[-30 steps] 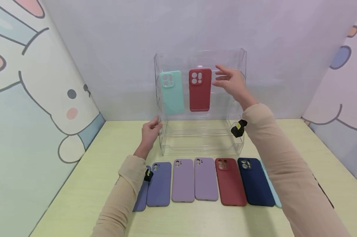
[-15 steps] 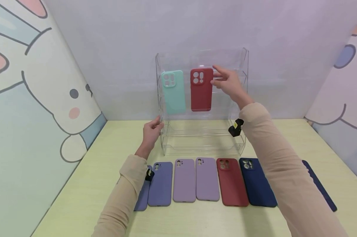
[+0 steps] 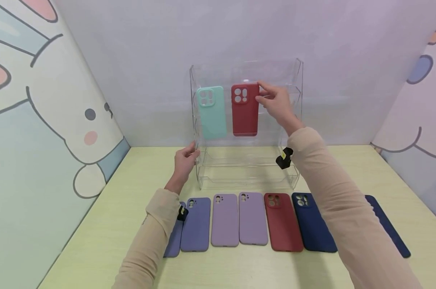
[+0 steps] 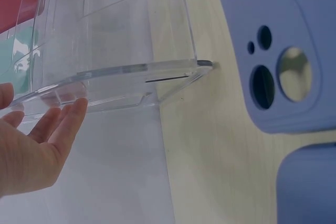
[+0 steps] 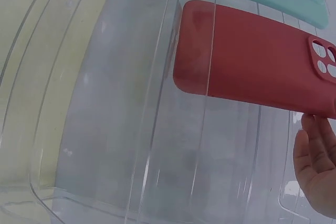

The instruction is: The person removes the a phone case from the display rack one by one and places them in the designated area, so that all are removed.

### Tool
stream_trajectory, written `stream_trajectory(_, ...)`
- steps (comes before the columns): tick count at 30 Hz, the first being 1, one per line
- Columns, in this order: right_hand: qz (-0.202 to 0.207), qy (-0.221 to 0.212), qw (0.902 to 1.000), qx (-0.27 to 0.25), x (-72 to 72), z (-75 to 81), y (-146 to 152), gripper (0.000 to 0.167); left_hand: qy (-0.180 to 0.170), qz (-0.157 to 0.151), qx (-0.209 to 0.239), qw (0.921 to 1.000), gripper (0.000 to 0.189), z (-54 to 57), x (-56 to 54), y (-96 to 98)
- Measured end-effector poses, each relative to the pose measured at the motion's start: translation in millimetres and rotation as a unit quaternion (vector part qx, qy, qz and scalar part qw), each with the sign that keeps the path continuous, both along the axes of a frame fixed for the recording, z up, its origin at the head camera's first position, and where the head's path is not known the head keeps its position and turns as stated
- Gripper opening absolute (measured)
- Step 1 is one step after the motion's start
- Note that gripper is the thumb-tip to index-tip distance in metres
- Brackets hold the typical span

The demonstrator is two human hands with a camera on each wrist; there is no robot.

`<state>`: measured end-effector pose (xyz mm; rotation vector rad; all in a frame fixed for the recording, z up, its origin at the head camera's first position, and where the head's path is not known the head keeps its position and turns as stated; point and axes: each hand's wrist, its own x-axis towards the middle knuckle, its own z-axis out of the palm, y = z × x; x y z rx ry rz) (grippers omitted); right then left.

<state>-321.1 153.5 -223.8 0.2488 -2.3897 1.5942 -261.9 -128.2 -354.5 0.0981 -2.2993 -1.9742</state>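
A red phone case (image 3: 245, 114) stands upright in a clear acrylic rack (image 3: 247, 184), beside a mint-green phone case (image 3: 213, 120). At the red case's upper right edge is my right hand (image 3: 277, 104), its fingertips touching that edge. In the right wrist view, the fairly straight fingers (image 5: 316, 145) meet the side of the red case, whose bottom sits behind a clear lip. My left hand (image 3: 183, 162) is at the rack's left side. The left wrist view has its extended fingers (image 4: 68, 129) against the clear side panel, with the thumb partly out of frame.
In front of the rack lies a row of phone cases: blue-violet (image 3: 196, 224), lilac (image 3: 225, 220), another lilac (image 3: 253, 218), red (image 3: 284, 222) and navy (image 3: 312, 222). A further navy case (image 3: 389, 228) lies right of the forearm. The sleeves cover parts of the row.
My right hand has moved left from beside the red case until its fingertips touch the edge. The red case has shifted very slightly left. My left hand stays at the rack.
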Motion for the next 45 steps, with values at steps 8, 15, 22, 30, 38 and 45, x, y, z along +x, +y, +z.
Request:
stream_trajectory(8,-0.015,0.018,0.9997,-0.01,0.2,-2.7,-2,0.04,-0.001,-0.004,0.002,1.0,0.042,-0.1,0.2,1.6)
stream_trajectory(15,0.001,0.015,0.9988,-0.047,1.8,-0.6,1,0.04,0.0,-0.003,0.001,1.0,0.042,-0.1,-0.5,2.0)
stream_trajectory(22,0.006,0.03,0.9974,-0.066,5.0,2.1,4,0.04,0.004,-0.005,0.005,1.0,0.041,-0.7,-1.7,1.5)
stream_trajectory(30,0.005,0.032,0.9962,-0.08,10.9,10.2,7,0.041,0.005,-0.003,0.003,1.0,0.04,-2.1,-4.0,1.2)
stream_trajectory(38,0.009,0.042,0.9938,-0.103,17.4,19.6,12,0.043,0.008,-0.005,0.003,1.0,0.04,-2.9,-5.2,2.6)
stream_trajectory(45,0.022,0.072,0.9904,-0.116,22.3,23.8,18,0.041,0.008,-0.007,0.0,0.9999,0.041,-4.3,-7.0,4.1)
